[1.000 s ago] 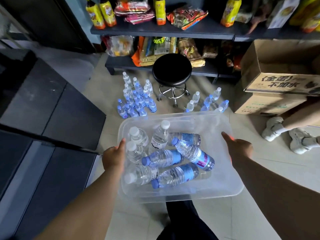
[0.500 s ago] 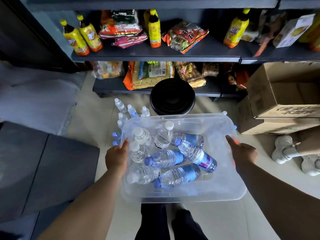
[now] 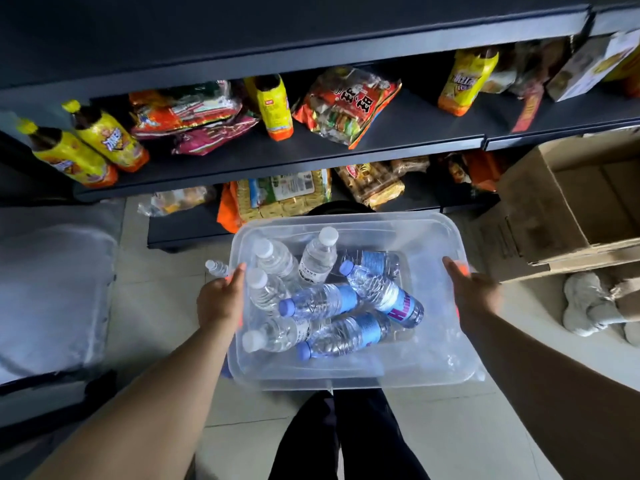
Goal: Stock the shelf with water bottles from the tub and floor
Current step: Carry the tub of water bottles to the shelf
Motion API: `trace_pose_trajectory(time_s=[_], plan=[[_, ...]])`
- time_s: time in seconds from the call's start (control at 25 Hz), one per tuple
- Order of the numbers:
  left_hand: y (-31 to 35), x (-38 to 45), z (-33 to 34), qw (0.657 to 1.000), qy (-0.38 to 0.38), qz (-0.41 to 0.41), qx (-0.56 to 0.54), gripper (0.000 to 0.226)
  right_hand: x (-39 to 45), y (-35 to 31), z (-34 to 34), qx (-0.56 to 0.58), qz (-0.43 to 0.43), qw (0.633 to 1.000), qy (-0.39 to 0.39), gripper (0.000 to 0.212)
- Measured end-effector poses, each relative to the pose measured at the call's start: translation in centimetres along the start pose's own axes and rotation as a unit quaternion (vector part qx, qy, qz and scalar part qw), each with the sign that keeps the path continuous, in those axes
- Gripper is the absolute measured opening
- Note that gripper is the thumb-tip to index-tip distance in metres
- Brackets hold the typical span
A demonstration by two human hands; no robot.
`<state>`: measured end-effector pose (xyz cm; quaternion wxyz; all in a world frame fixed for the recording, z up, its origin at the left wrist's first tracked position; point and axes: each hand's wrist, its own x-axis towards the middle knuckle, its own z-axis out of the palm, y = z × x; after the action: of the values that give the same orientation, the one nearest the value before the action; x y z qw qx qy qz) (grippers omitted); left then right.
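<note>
My left hand (image 3: 221,299) and right hand (image 3: 476,292) grip the sides of the clear tub (image 3: 346,374), fingers curled round its rim, blue- and white-capped water bottles (image 3: 322,301) jumbled inside.

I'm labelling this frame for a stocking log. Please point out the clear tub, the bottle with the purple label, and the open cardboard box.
clear tub (image 3: 346,221), head view, on its far rim.
bottle with the purple label (image 3: 388,295), head view, on its ribbed body.
open cardboard box (image 3: 540,202), head view, on its left outer wall.

Clear tub (image 3: 433,372) holds blue-capped and white-capped bottles (image 3: 322,301); yellow-labelled bottles (image 3: 273,105) stand on the dark shelf (image 3: 398,133).
</note>
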<state>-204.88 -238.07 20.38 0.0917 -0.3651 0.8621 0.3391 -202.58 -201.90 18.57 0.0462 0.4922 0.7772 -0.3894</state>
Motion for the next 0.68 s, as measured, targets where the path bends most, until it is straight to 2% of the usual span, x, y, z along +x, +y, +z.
trace_pose_trajectory(time_s=[0.32,0.52,0.68], plan=[[4.3,8.3,5.5,0.999,0.009,-0.033,-0.004,0.059,8.1,-7.3,5.5,-0.048,-0.013,0.999,0.005,0.060],[5.3,11.5,8.2,0.998,0.001,-0.061,-0.006,0.060,11.7,-8.7,8.3,-0.028,0.007,1.000,-0.004,0.058],[4.9,12.8,10.0,0.998,-0.007,-0.052,0.016,0.060,13.2,-7.6,10.5,-0.030,0.015,0.999,-0.021,0.058]])
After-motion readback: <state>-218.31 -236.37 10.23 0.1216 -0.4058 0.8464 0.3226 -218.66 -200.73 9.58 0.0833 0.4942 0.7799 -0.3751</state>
